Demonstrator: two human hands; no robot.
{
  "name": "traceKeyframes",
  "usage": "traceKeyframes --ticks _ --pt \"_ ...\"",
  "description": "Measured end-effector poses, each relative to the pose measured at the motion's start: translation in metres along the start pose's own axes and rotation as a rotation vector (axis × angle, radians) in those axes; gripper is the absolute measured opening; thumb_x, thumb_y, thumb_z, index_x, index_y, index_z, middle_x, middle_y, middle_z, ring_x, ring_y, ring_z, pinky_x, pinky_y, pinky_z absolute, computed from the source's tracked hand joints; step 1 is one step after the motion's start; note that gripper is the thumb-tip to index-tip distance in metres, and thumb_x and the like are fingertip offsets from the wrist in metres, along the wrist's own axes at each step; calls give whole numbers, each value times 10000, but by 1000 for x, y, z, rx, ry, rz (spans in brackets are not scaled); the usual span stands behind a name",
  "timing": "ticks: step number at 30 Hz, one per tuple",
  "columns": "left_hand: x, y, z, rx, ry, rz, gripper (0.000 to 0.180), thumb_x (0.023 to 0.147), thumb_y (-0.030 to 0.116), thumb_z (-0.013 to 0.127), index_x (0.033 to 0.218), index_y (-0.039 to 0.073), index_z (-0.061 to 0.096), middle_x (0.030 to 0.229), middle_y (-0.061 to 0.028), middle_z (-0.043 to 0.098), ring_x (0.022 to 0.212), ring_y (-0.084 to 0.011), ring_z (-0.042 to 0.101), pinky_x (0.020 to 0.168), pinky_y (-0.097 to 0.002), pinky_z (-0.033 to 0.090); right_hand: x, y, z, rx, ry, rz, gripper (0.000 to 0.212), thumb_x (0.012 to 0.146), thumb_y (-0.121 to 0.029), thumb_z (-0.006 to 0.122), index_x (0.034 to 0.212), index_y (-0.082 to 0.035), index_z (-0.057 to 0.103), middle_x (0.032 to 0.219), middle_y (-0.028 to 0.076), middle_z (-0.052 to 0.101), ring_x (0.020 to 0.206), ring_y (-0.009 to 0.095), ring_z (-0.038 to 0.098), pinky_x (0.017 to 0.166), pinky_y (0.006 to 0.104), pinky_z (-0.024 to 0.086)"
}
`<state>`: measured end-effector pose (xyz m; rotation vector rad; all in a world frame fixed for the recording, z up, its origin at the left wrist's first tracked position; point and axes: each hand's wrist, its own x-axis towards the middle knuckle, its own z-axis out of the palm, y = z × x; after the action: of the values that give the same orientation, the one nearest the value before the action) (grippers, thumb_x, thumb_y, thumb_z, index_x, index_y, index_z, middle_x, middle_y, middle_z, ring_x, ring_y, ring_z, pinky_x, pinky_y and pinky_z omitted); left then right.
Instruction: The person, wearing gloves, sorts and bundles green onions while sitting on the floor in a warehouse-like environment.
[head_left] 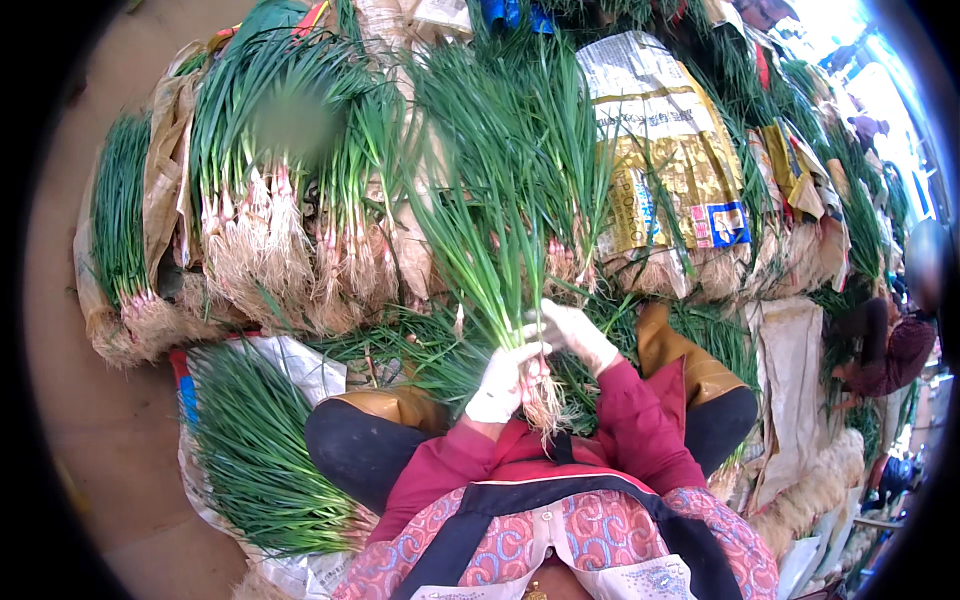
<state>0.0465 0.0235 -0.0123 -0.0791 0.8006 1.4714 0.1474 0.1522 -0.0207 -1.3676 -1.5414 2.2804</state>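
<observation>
In front of my lap, my left hand (503, 384), in a white glove, is wrapped round the lower stems of a bunch of green garlic (498, 275). Pale, tangled roots (546, 402) hang below my fingers, while the long green leaves point up and away from me. My right hand (575, 335), also gloved in white, closes on the same bunch from the right side, just above the left. Its fingertips are partly blurred against the stems. Loose leaves (420, 345) lie under and beside the held bunch.
Upright bunches of green garlic (260, 150) stand in a row ahead, roots toward me. A printed sack (670, 150) covers some. More stalks (275, 450) lie on white sheeting to my left. A flattened sack (788, 390) is at right, with another person (895, 350) at the far right.
</observation>
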Motion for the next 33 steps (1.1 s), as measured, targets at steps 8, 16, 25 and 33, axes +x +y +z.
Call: traceKeyframes --ticks 8,16,25,33 --pt "7 -1 -8 98 61 -27 210 832 129 590 1029 60 573 681 -27 574 459 -99 494 403 -223 411 1 -19 25 282 80 -204 160 875 -201 582 875 -44 612 756 6 595 602 67 519 557 210 436" --pt "4 -1 0 275 211 16 160 869 218 592 928 73 560 644 -14 556 387 -106 454 362 -239 417 -14 2 30 198 57 -278 182 899 -143 537 768 -30 591 631 -21 544 534 40 473 511 193 388" --pt "-8 14 8 321 -7 138 205 896 234 560 1003 61 538 750 -32 592 478 -100 538 392 -236 456 9 53 -15 -1018 121 -304 335 875 -345 495 881 -39 632 857 173 637 810 354 608 746 424 475" --pt "13 5 5 -138 -148 64 440 871 128 578 1276 67 418 809 -26 562 530 -68 440 474 -221 386 56 -10 -76 -697 692 -108 359 862 -373 516 948 -51 652 840 159 655 818 326 626 748 377 484"
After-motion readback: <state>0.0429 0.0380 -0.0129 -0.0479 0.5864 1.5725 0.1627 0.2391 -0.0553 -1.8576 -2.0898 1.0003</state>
